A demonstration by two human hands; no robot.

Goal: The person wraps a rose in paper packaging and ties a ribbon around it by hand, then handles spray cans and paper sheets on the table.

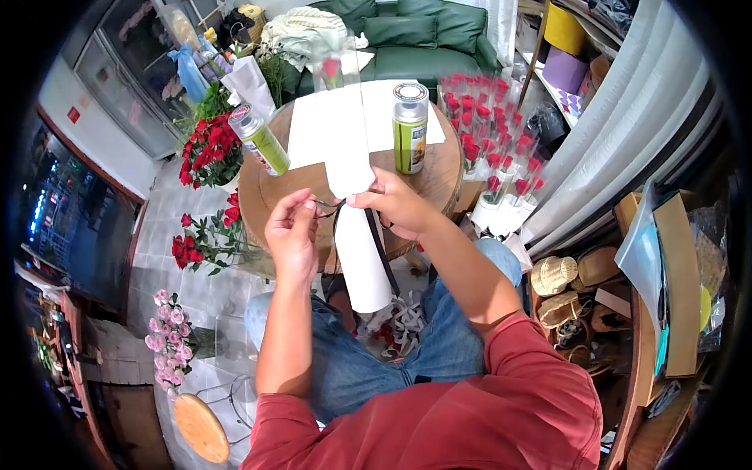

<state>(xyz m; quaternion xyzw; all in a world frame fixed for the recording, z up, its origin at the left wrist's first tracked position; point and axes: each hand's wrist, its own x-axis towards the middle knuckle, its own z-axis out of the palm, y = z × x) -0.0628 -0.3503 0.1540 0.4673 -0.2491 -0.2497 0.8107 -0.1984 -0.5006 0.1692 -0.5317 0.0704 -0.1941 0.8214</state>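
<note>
A single red rose stands in a clear sleeve with white wrapping paper round its lower part. My right hand is closed round the narrow waist of this wrapped rose, thumb pressed at the tie point. A black ribbon circles the waist, and one tail hangs down along the white paper. On the other side, my left hand pinches a stretch of the ribbon between thumb and fingertips. The wrapped rose points away from me, its paper end hanging over the table's near edge.
On the round wooden table are white sheets and two spray cans, one left and one right. Several wrapped roses stand at the right, red roses at the left. A wooden stool and pink roses are lower left.
</note>
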